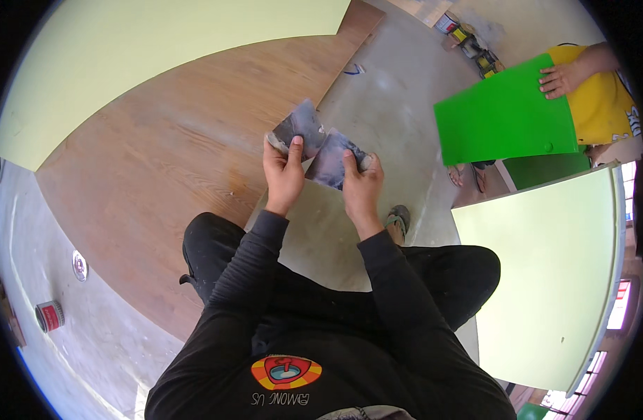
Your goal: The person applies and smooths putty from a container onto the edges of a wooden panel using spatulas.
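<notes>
My left hand [285, 175] is closed on a thin, flat scraper plate [306, 120], its thumb pressed on the face. A second thin scraper plate [326, 166], smeared dark and pale, is gripped by my right hand [363, 190] with the thumb on top. The plates are close together at their inner edges; whether they touch I cannot tell. A pale lump, perhaps filler, shows by the fingers on each plate. Both hands hover over the edge of a brown wooden board [174, 140].
A pale yellow-green panel [167, 35] covers the board's far side; another panel [538, 273] is at right. A co-worker's hand [563, 78] rests on a green panel [503, 115]. Several cans [468, 45] stand far right; a red-labelled can [50, 316] stands left.
</notes>
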A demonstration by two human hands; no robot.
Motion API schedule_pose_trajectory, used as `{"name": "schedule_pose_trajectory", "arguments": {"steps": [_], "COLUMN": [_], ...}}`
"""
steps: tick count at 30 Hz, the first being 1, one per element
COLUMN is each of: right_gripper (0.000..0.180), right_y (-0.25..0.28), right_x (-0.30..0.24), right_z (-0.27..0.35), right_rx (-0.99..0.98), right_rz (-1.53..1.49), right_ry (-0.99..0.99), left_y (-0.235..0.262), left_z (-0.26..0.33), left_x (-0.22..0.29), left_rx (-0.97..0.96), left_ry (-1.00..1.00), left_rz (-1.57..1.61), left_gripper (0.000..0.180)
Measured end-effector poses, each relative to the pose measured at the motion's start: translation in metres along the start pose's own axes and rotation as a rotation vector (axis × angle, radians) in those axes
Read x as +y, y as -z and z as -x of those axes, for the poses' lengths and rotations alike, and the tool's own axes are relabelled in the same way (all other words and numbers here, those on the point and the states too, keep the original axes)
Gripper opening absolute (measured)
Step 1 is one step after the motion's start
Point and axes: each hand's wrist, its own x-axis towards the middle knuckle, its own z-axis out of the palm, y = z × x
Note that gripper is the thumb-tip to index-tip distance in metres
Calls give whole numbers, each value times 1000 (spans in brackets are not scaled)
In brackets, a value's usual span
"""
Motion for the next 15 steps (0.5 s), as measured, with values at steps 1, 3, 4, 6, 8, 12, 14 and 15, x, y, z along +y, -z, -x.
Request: {"name": "schedule_pose_trajectory", "arguments": {"steps": [1,3,4,6,8,12,14,15], "right_gripper": [26,29,33,33,32,34,35,32], "right_y": [1,2,0,5,12,24,20,18], "right_x": [1,13,15,17,14,13,5,1], "right_z": [-2,-9,-11,-17,-25,-37,-32,-24], "right_rx": [-16,6,20,-3,-31,12,35,38], "right_rz": [-95,-50,-10,-12,-10,-249,-193,-97], "right_ry": [-51,-20,8,18,32,-11,38,166], "left_y": [1,-2,-1,2,15,23,29,28], "left_z": [0,2,4,3,-7,-26,-27,-25], "left_x": [-1,-4,-4,-4,5,13,11,7], "left_rx": [-68,-142,-183,-231,-306,-38,28,39], "left_ry": [7,17,8,3,101,201,324,319], "left_rz": [-66,-128,-140,-150,-261,-14,64,59], "left_gripper": [21,20,18,17,16,17,20,20]}}
